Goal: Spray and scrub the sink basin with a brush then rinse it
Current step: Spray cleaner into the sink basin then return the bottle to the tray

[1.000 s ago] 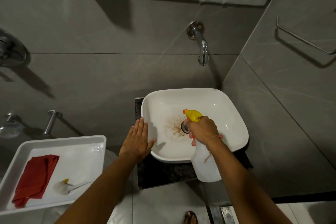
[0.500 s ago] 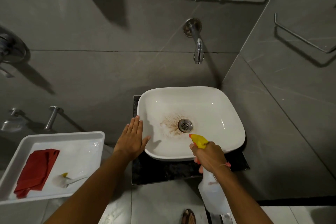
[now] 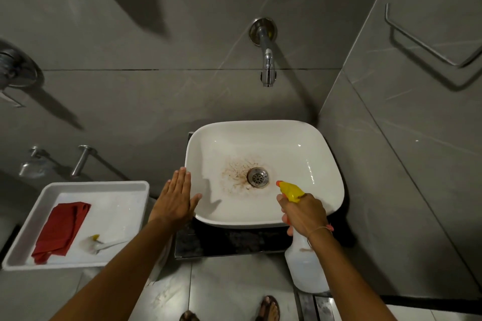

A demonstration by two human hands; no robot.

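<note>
A white square sink basin [image 3: 300, 154] sits on a dark counter, with brown stains [image 3: 234, 173] around its metal drain [image 3: 257, 177]. My right hand [image 3: 303, 214] grips a translucent spray bottle [image 3: 303, 268] with a yellow nozzle [image 3: 290, 190] that points at the drain from the basin's front right rim. My left hand [image 3: 176, 200] rests flat, fingers apart, on the basin's left rim. A white brush [image 3: 100, 243] lies in a tray at the left.
The white tray [image 3: 78, 186] at the left also holds a folded red cloth [image 3: 61, 230]. A chrome wall tap [image 3: 267, 60] hangs above the basin. Grey tiled walls close in behind and to the right. My sandalled feet [image 3: 268, 309] stand on the floor below.
My right hand drew the spray bottle back from over the drain to the basin's front rim, then lifted it slightly toward the drain again. The left hand stayed on the rim.
</note>
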